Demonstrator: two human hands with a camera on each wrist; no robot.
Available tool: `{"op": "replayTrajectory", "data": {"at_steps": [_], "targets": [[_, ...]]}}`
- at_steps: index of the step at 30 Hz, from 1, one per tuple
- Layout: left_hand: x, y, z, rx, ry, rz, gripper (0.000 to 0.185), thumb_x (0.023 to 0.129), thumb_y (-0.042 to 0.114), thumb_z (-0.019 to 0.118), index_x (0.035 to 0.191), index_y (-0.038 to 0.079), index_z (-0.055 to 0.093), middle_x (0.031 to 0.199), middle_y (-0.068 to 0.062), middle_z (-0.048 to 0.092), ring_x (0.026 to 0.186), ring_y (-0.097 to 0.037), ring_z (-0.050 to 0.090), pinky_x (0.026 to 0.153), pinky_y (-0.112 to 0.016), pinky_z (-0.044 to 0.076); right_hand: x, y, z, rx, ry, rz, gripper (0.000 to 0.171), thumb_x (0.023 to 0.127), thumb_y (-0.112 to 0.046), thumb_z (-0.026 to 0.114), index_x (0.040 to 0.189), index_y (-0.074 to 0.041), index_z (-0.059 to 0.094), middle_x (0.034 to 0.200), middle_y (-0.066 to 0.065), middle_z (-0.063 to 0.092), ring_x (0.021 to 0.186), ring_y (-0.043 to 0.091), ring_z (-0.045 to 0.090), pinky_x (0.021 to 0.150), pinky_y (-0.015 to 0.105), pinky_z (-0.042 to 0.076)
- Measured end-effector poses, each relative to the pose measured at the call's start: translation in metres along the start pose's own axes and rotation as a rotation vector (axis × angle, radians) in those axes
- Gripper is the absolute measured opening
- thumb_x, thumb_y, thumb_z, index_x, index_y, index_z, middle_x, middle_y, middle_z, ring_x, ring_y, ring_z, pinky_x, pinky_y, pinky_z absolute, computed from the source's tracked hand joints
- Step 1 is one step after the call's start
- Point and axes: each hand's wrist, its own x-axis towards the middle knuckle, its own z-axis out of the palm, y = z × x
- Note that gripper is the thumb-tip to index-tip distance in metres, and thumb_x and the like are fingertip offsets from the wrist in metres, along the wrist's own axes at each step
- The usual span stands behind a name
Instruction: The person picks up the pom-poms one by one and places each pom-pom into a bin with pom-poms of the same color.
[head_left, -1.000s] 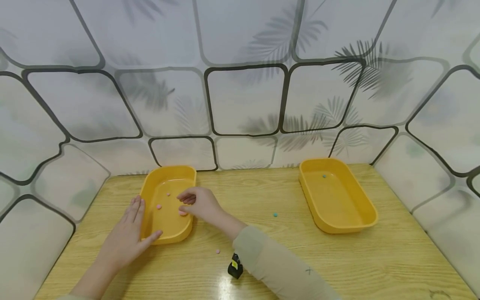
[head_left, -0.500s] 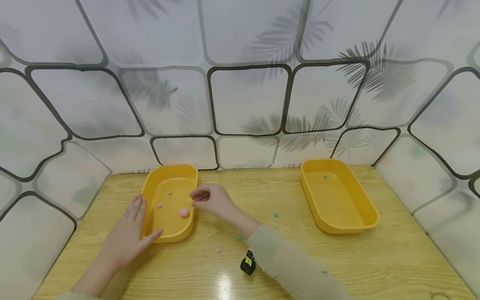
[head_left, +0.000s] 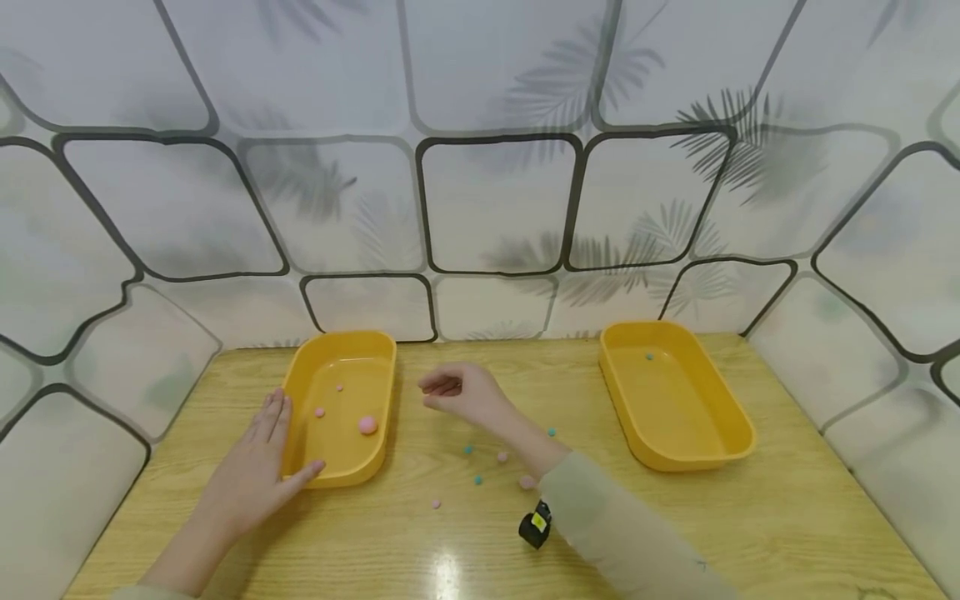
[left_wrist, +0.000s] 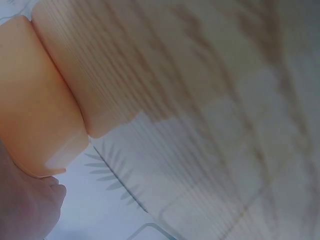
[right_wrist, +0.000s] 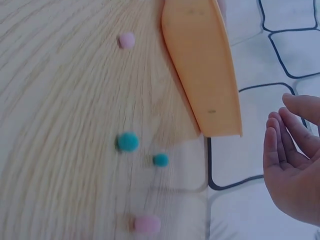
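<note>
My left hand (head_left: pixel 251 475) lies with straight fingers along the left side of a yellow tray (head_left: pixel 337 454). One larger pink pom-pom (head_left: pixel 367 425) and two small pink ones sit inside that tray. To its right, my right hand (head_left: pixel 468 396) hovers over the table with loosely bent fingers and nothing visible between them. Below the right arm lie teal pom-poms (head_left: pixel 477 480) and pink pom-poms (head_left: pixel 527 482) on the wood. The right wrist view shows the same hand (right_wrist: pixel 295 165) apart from the tray's outer wall (right_wrist: pixel 202 70).
A second yellow tray (head_left: pixel 675 408) stands at the right with one teal pom-pom (head_left: pixel 649 357) in it. A small black device (head_left: pixel 536 525) with a yellow label is beside the right sleeve. Patterned panels (head_left: pixel 495 204) enclose the table's back and sides.
My right hand has left the left tray and moved right, letting go of the larger pink pom-pom there. More pom-poms on the table are uncovered. My left hand has stayed put.
</note>
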Motion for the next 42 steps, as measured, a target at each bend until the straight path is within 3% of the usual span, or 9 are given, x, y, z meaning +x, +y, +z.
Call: {"op": "replayTrajectory", "data": {"at_steps": [10, 18, 26, 36, 42], "targets": [[-0.001, 0.0, 0.0, 0.01, 0.008, 0.007, 0.109, 0.099, 0.057, 0.066, 0.162, -0.018, 0.017, 0.17, -0.04, 0.017, 0.158, -0.056, 0.023, 0.134, -0.058, 0.017, -0.02, 0.017, -0.031, -0.031, 0.044, 0.002, 0.025, 0.098, -0.008, 0.076, 0.121, 0.002, 0.076, 0.118, 0.015, 0.078, 0.099, 0.018, 0.073, 0.087, 0.026, 0.061], [-0.002, 0.0, 0.002, 0.002, 0.011, 0.006, 0.108, 0.099, 0.056, 0.066, 0.162, -0.017, 0.017, 0.17, -0.039, 0.017, 0.159, -0.055, 0.022, 0.136, -0.048, 0.007, -0.039, 0.031, -0.05, -0.03, 0.085, 0.033, 0.025, 0.098, -0.008, 0.075, 0.122, 0.0, 0.076, 0.117, 0.014, 0.078, 0.1, 0.017, 0.073, 0.087, 0.024, 0.061], [-0.002, -0.001, 0.003, 0.002, 0.009, 0.007, 0.108, 0.1, 0.056, 0.066, 0.162, -0.017, 0.017, 0.17, -0.039, 0.016, 0.16, -0.054, 0.02, 0.136, -0.048, 0.006, -0.06, 0.039, -0.066, -0.027, 0.1, 0.023, 0.024, 0.099, -0.007, 0.074, 0.121, 0.004, 0.074, 0.117, 0.018, 0.077, 0.1, 0.018, 0.072, 0.085, 0.02, 0.06], [-0.003, 0.001, 0.001, 0.017, 0.003, 0.0, 0.108, 0.1, 0.056, 0.066, 0.162, -0.017, 0.017, 0.17, -0.039, 0.017, 0.159, -0.055, 0.022, 0.133, -0.06, 0.019, -0.084, 0.053, -0.073, -0.036, 0.097, 0.02, 0.022, 0.097, -0.001, 0.074, 0.116, 0.009, 0.075, 0.112, 0.023, 0.077, 0.095, 0.014, 0.072, 0.082, 0.018, 0.06], [-0.002, 0.003, -0.001, 0.021, -0.006, -0.002, 0.108, 0.1, 0.057, 0.065, 0.161, -0.018, 0.018, 0.17, -0.039, 0.017, 0.158, -0.056, 0.022, 0.131, -0.062, 0.022, -0.097, 0.07, -0.074, -0.011, 0.074, 0.035, 0.022, 0.097, -0.001, 0.073, 0.116, 0.01, 0.074, 0.112, 0.025, 0.077, 0.094, 0.01, 0.071, 0.082, 0.018, 0.061]]}}
